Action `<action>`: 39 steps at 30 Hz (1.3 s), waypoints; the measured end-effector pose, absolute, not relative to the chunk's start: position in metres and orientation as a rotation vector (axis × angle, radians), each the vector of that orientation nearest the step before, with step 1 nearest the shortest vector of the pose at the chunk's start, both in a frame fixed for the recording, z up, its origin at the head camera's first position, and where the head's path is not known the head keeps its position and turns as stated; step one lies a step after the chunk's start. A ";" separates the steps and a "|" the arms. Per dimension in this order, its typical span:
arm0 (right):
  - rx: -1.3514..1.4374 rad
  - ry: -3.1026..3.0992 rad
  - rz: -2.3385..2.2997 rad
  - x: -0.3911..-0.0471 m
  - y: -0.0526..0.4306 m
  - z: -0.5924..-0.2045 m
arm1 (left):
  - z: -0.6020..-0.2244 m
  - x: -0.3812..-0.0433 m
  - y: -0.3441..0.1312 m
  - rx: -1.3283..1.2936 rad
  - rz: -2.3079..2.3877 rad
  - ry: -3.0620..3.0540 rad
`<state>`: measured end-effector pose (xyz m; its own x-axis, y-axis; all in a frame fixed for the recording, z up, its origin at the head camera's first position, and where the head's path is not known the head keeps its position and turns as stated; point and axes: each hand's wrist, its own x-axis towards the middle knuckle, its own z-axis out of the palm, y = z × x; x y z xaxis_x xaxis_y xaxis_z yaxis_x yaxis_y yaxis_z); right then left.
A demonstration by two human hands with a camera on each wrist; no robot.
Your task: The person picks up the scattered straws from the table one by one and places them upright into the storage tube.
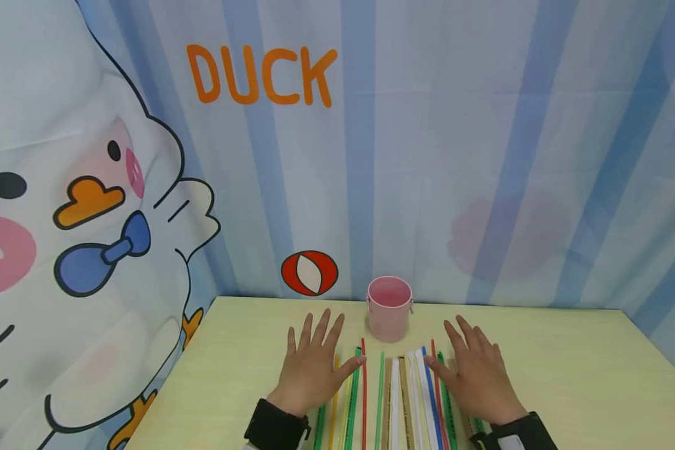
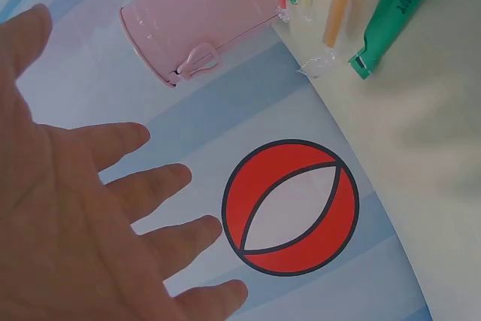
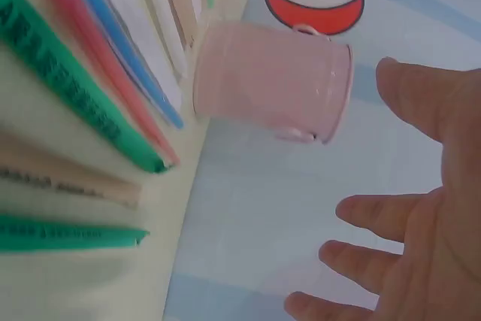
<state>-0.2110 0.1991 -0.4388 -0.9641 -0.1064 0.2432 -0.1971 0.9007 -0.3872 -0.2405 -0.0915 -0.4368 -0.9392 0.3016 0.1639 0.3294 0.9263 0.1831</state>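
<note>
My left hand [image 1: 310, 370] hovers palm down with its fingers spread, overlapping the left end of a row of drinking straws in the head view. Across from it, my right hand [image 1: 480, 378] is spread the same way over the row's right end. Neither hand holds anything. The straws lie side by side, pointing away from me: a red straw [image 1: 364, 400], a blue straw [image 1: 432, 406], white and brown ones, and several in printed green wrappers [image 3: 68, 80]. Clear film shows around the tip of an orange straw [image 2: 340, 5]. Beyond the row stands a small pink bucket [image 1: 389, 319] with side handles.
The pale yellow table [image 1: 585, 375] ends at a striped blue curtain [image 1: 427, 156] just behind the bucket. Printed on this cloth are a red and white ball [image 1: 309, 273] and a large duck [image 1: 90, 337] at the left.
</note>
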 end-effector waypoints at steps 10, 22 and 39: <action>0.067 -3.078 0.769 -0.210 0.252 -0.439 | -0.425 -0.238 -0.100 -0.535 -0.484 -2.877; 0.008 -3.268 0.768 -0.219 0.250 -0.471 | -0.426 -0.238 -0.103 -0.574 -0.538 -2.930; -0.016 -3.229 0.799 -0.219 0.257 -0.474 | -0.425 -0.239 -0.104 -0.520 -0.680 -3.027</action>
<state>-0.2194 0.2572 -0.4737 -0.9829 -0.0350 -0.1808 0.0534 0.8855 -0.4616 -0.2391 -0.1043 -0.4246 -0.9452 0.3193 0.0679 0.3176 0.8518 0.4166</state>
